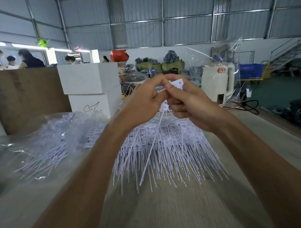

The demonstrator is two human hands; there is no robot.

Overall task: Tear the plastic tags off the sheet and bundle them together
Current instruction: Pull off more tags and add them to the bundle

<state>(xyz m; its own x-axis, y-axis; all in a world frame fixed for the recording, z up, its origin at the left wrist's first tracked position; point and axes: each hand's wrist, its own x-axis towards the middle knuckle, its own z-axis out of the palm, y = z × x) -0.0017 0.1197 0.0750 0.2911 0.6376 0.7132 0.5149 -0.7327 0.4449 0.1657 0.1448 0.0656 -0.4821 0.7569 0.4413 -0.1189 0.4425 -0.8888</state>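
Observation:
Both hands are raised above the table, fingers pinched together on white plastic tags (176,85). My left hand (144,103) grips the tags from the left and my right hand (187,99) from the right, thumbs meeting at the top. One tag's long thin tail (151,152) hangs down between my wrists. Below the hands a large heap of white tag sheets (169,149) lies on the table, their tails fanned toward me. How the held tags join is hidden by my fingers.
A clear plastic bag of more tags (45,145) lies at the left. Behind stand a brown board (24,97), two stacked white boxes (91,88) and a white kettle (218,82). Several people work at the far left. The table's right edge (280,126) drops to a green floor.

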